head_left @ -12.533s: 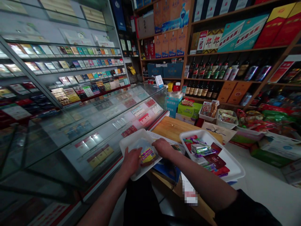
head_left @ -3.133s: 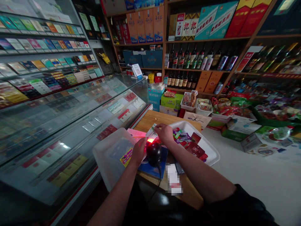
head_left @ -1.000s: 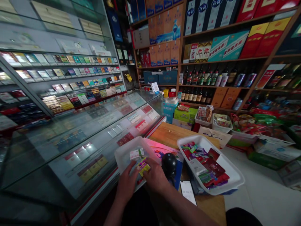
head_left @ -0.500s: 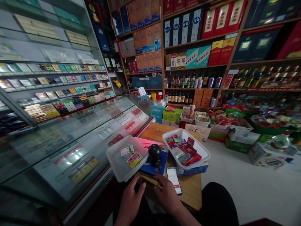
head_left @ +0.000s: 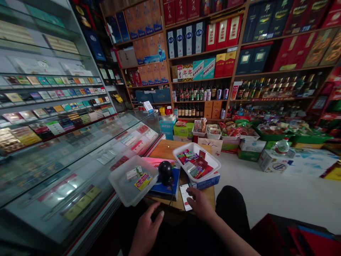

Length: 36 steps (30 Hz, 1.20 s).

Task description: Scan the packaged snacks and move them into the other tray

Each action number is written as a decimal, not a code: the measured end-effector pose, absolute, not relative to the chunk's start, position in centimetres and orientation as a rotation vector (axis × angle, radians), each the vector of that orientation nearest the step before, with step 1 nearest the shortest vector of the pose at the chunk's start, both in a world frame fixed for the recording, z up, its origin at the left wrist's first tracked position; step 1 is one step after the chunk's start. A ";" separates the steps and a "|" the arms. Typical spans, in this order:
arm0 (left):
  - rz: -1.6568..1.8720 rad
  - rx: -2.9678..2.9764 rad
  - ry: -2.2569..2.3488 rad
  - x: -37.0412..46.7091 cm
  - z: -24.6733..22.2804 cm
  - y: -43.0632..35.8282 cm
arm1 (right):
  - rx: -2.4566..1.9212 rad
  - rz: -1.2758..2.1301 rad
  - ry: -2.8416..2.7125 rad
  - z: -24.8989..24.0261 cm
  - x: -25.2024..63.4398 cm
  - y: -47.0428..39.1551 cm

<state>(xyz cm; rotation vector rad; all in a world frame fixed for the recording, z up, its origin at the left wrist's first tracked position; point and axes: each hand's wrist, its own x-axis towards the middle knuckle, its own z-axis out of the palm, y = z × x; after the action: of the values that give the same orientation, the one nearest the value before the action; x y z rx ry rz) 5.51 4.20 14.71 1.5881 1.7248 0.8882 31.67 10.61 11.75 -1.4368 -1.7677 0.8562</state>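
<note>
The phone [head_left: 183, 197], laid by the near edge of the table [head_left: 163, 149], might be knocked off if it is bumped by the loosely open right hand [head_left: 200, 204] held over its side, while nothing is held in the spread left hand [head_left: 147, 227].

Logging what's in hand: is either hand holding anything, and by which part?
Nothing is held: the left hand is open; the right hand is by the white-screened rectangular phone with no grip; touch unclear.

On my feed I see a glass case [head_left: 80, 151] at left, bottles [head_left: 190, 111] on shelves [head_left: 238, 53] behind, a jug [head_left: 281, 147] atop a carton [head_left: 274, 164].
</note>
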 end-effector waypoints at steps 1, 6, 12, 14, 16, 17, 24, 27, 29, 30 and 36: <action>0.881 1.588 1.712 5.6 14.4 4.1 | -1.450 0.863 -1.760 11.2 31.9 10.4; 0.870 1.556 1.620 6.6 13.2 4.5 | -1.459 0.902 -1.722 9.8 32.0 9.9; 0.792 1.638 1.463 10.7 14.5 8.6 | -1.410 0.882 -1.696 11.5 32.5 11.9; 0.797 1.635 1.427 12.1 15.0 10.1 | -1.428 0.830 -1.683 12.3 33.2 12.9; 0.802 1.619 1.401 13.2 15.1 11.3 | -1.458 0.800 -1.649 12.8 34.2 13.7; 0.803 1.612 1.390 13.7 15.0 11.8 | -1.475 0.792 -1.628 13.0 34.8 14.0; 0.738 1.574 1.403 16.1 14.8 14.9 | -1.551 0.681 -1.556 13.7 38.8 16.4; 0.728 1.607 1.433 16.9 14.9 16.4 | -1.600 0.588 -1.562 14.1 39.5 18.2; 0.737 1.650 1.468 17.2 15.1 17.4 | -1.593 0.529 -1.599 14.2 39.5 19.6; 0.743 1.670 1.479 17.3 15.2 17.9 | -1.573 0.506 -1.631 14.2 39.3 20.4; 0.767 1.753 1.449 17.3 16.5 20.8 | -1.517 0.455 -1.852 14.0 38.1 25.3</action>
<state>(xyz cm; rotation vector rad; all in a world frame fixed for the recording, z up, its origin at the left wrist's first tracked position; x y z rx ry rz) 17.26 20.81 16.50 1.7528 1.4495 0.7666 38.15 25.29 13.96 -1.5169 -1.8522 0.4546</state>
